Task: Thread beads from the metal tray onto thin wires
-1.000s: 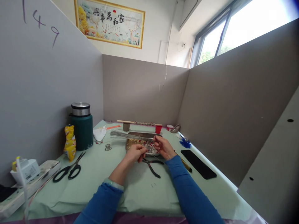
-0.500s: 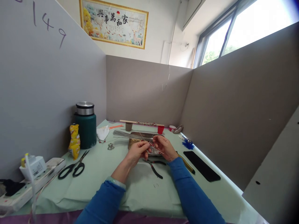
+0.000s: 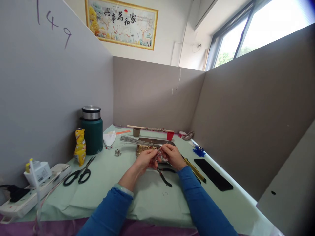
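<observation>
My left hand (image 3: 147, 159) and my right hand (image 3: 174, 156) meet over the front of a metal tray (image 3: 168, 143) that holds gold and clear beads. The fingers of both are pinched around a small beaded wire piece (image 3: 158, 154), whose thin wire ends stick out past the fingertips. Its exact shape is mostly hidden by the fingers. A bundle of thin straight wires (image 3: 131, 140) lies across the tray, reaching out to its left. Just below my hands, dark-handled pliers (image 3: 164, 178) rest on the cloth. Yellow-handled pliers (image 3: 197, 170) lie beside my right wrist.
Scissors (image 3: 81, 173), a green flask (image 3: 92, 136), a yellow packet (image 3: 80, 147) and a power strip (image 3: 56, 175) stand to the left. A brown cup (image 3: 136, 132) and a red cup (image 3: 170, 135) are at the back. A black flat object (image 3: 213, 174) lies right. Partitions surround the table.
My right hand's fingertips have come closer to my left hand's, around the beaded wire piece. The view has shifted slightly.
</observation>
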A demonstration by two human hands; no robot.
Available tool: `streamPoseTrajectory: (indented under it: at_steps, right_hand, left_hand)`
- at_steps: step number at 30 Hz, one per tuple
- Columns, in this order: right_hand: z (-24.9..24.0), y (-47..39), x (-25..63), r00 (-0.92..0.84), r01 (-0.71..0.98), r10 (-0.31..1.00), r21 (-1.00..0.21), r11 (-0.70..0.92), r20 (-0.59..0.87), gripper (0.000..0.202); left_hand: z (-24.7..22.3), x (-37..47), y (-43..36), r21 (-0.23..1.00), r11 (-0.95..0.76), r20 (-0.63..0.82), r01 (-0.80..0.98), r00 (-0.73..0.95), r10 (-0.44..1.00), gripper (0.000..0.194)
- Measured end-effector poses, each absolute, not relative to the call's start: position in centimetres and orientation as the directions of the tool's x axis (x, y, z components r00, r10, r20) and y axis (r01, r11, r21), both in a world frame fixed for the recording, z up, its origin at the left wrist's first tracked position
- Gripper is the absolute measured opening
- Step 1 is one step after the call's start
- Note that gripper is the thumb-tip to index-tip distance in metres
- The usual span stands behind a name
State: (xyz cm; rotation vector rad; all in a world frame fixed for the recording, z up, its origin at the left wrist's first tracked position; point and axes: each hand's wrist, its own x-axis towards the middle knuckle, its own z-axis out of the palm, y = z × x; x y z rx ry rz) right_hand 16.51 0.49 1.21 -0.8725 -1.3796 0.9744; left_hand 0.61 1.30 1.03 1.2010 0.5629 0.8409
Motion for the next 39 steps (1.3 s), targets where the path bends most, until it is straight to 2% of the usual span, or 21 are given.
streamPoseTrajectory:
  at_steps: [20, 26, 30, 34, 39]
  right_hand:
    - [1.1, 0.5, 16.4, -0.042, -0.014, 0.912, -0.913, 0.407, 0.407, 0.026]
    - [1.2, 0.3, 16.0, -0.024, 0.029, 0.898, -0.898, 0.439, 0.439, 0.024]
    - [1.0, -0.6, 15.0, -0.141, 0.200, 0.827, -0.802, 0.562, 0.544, 0.022]
    - [1.0, -1.1, 14.3, -0.091, 0.383, 0.717, -0.640, 0.666, 0.691, 0.015]
    - [1.0, -1.0, 14.4, -0.074, 0.447, 0.616, -0.526, 0.723, 0.784, 0.016]
  left_hand:
    - [0.8, 0.5, 1.4, 0.958, 0.119, 0.063, -0.260, 0.596, 0.801, 0.029]
    - [1.2, 0.2, 1.8, 0.884, 0.087, 0.115, -0.460, 0.393, 0.912, 0.026]
    - [1.1, 0.1, 2.2, 0.850, 0.100, 0.090, -0.516, 0.329, 0.940, 0.019]
    - [1.3, 0.2, 2.1, 0.846, 0.128, 0.067, -0.518, 0.341, 0.938, 0.014]
    - [1.4, 0.1, 2.0, 0.825, 0.195, 0.064, -0.530, 0.431, 0.900, 0.018]
